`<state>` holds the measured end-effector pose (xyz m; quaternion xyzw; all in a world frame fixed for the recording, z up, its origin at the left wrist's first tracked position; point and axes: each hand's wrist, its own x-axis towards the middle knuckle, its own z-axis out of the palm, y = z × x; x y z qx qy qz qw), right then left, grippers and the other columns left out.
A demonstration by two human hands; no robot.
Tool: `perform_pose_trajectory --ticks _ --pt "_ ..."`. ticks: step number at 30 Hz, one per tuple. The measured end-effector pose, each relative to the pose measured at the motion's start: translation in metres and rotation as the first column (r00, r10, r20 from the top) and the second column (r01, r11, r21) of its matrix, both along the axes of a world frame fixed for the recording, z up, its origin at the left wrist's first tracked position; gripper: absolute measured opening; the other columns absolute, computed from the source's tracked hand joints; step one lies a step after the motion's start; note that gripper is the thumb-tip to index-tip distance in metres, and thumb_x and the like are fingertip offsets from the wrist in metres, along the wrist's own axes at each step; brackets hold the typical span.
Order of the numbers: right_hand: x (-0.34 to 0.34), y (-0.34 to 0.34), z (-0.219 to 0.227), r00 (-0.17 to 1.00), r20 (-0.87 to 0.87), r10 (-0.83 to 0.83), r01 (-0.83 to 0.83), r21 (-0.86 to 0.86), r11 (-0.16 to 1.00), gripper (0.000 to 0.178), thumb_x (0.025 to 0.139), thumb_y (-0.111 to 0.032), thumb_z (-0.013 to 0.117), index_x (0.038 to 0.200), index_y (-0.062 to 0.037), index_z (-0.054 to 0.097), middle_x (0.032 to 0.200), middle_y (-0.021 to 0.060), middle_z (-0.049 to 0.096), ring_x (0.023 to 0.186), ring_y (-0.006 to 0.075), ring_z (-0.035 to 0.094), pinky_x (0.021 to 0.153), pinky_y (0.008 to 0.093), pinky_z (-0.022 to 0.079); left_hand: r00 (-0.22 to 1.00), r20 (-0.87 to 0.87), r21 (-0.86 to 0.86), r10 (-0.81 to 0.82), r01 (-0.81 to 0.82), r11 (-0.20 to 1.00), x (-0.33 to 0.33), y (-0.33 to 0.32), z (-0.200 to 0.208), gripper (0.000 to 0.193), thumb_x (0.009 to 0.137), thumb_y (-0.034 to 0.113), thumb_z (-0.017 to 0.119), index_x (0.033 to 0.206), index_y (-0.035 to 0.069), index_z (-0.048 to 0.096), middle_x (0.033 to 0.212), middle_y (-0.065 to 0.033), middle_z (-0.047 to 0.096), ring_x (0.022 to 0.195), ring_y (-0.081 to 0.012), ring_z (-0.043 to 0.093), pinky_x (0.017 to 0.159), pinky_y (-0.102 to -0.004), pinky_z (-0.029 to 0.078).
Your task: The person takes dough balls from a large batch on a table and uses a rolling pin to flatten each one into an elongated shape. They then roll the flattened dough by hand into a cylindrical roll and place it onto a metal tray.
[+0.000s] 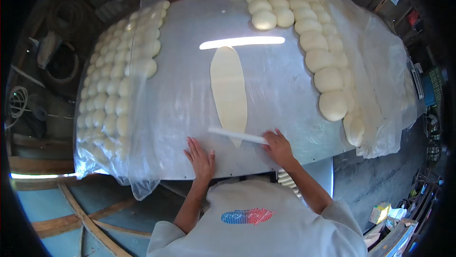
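Observation:
A long, flat oval sheet of dough [229, 86] lies lengthwise on the metal tabletop in front of me, its narrow near end pointing toward my body. Across that near end runs a slim white rolling pin [237, 135], slightly tilted and a little blurred. My right hand [278, 148] grips the pin's right end. To the left of the dough, apart from the pin, my left hand [202, 161] is open with its fingers spread, at the tabletop's near edge and holding nothing. The pin hides a strip of the dough.
Rows of round dough balls [328, 80] stand at the right and far right, partly under clear plastic sheeting [375, 81]. More dough balls [113, 86] fill the left side under another plastic sheet [137, 133]. The metal table [178, 100] ends just before my body.

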<state>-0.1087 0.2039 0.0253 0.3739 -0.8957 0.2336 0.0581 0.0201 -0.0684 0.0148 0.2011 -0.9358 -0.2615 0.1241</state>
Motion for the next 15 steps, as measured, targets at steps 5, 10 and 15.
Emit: perform_pose_trajectory --ticks 5,10,15 --pt "-0.037 0.089 -0.023 0.835 -0.004 -0.550 0.543 -0.146 0.827 0.035 0.081 -0.018 0.066 0.111 -0.0031 0.057 0.106 0.0154 0.064 0.100 0.0345 0.061 0.098 0.0448 0.046 0.987 0.162 -0.072 0.010 0.002 0.997 -0.086 -0.033 -0.001 0.074 0.098 0.047 0.035 0.145 -0.008 0.020 0.151 -0.0274 0.018 0.143 -0.0393 0.014 0.111 -0.0608 0.003" --pt "-0.070 0.105 -0.015 0.776 -0.250 -0.578 0.612 0.083 0.786 0.035 0.082 -0.012 0.058 0.115 -0.0011 0.056 0.122 0.0186 0.057 0.118 0.0375 0.052 0.105 0.0497 0.038 0.986 0.160 -0.177 -0.047 0.076 0.981 -0.197 -0.071 -0.010 0.069 0.097 0.045 0.038 0.142 -0.007 0.027 0.151 -0.0237 0.023 0.143 -0.0354 0.017 0.112 -0.0601 0.007" --pt "-0.137 -0.004 -0.012 0.925 -0.147 -0.351 0.336 -0.117 0.934 0.039 0.083 -0.009 0.059 0.121 -0.0005 0.053 0.128 0.0222 0.052 0.126 0.0392 0.044 0.107 0.0492 0.034 0.988 0.087 -0.111 -0.129 0.138 0.984 -0.312 -0.089 -0.015 0.067 0.097 0.045 0.039 0.142 -0.004 0.031 0.149 -0.0203 0.029 0.142 -0.0315 0.021 0.112 -0.0586 0.011"
